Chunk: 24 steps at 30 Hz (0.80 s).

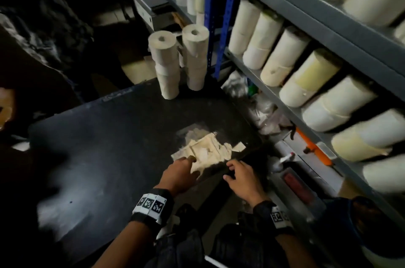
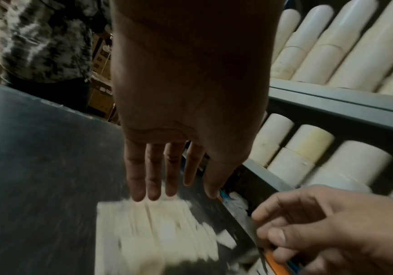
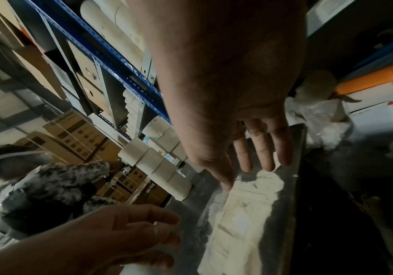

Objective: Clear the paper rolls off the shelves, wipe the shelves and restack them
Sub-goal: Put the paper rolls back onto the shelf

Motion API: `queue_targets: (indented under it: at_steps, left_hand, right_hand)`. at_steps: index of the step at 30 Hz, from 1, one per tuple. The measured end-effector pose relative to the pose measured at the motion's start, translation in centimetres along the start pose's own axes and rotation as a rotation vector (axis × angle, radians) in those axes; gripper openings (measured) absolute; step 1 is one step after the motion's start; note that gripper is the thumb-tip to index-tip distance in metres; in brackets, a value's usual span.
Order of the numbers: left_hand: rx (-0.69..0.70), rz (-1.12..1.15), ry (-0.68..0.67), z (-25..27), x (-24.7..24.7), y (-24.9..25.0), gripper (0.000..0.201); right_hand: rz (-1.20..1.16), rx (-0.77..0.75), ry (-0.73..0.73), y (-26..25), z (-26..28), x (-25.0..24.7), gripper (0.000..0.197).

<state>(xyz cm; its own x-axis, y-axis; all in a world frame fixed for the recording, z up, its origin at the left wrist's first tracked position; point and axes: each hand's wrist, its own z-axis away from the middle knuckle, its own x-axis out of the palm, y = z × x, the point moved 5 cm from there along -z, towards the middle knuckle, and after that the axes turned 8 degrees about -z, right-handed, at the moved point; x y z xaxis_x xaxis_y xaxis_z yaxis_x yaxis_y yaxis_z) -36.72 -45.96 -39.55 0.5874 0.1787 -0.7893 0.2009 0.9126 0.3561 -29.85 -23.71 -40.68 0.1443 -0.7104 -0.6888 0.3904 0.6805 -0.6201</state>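
Observation:
A cream crumpled cloth or paper pile (image 1: 210, 151) (image 2: 155, 232) (image 3: 245, 214) lies near the right edge of the dark table (image 1: 109, 136). My left hand (image 1: 192, 165) (image 2: 179, 193) hovers over its near side with straight fingers and holds nothing. To its right, my right hand (image 1: 228, 171) (image 3: 247, 176) is at the table's edge, fingers loosely spread and empty. Two stacks of paper rolls (image 1: 165, 63) (image 1: 196, 54) stand at the table's far edge. Many cream rolls (image 1: 285, 54) fill the grey shelves on the right.
Below the roll shelf lie plastic bags (image 1: 263, 109) and an orange-handled tool (image 1: 315, 149). A blue upright (image 1: 219, 15) divides the racks. A person in a patterned top (image 2: 42, 41) stands beyond the table's far left side.

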Motion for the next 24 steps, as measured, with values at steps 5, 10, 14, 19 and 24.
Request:
queue_targets:
  at_steps: [5,10,14,19,24]
  left_hand:
    - [-0.042,-0.007,0.181,-4.7,-8.1,-2.8,0.036]
    - [-0.18,0.086,0.515,-9.3,-18.7,-4.3,0.052]
    - [-0.204,0.159,0.688,-13.4,-25.7,-4.9,0.085]
    - [-0.242,0.083,0.689,-18.5,-32.0,-3.5,0.107]
    - [-0.302,0.034,0.526,-22.9,-34.0,-3.3,0.116]
  right_hand:
    - [0.052,-0.062,-0.021,-4.7,-6.6,-0.4,0.036]
    - [0.107,-0.118,-0.075,-7.9,-12.6,-1.0,0.039]
    - [0.136,-0.184,-0.134,-10.7,-17.5,-1.8,0.039]
    - [0.119,-0.314,-0.164,-14.1,-22.5,-2.6,0.046]
    - [0.163,-0.389,-0.218,-16.4,-25.8,-2.5,0.047]
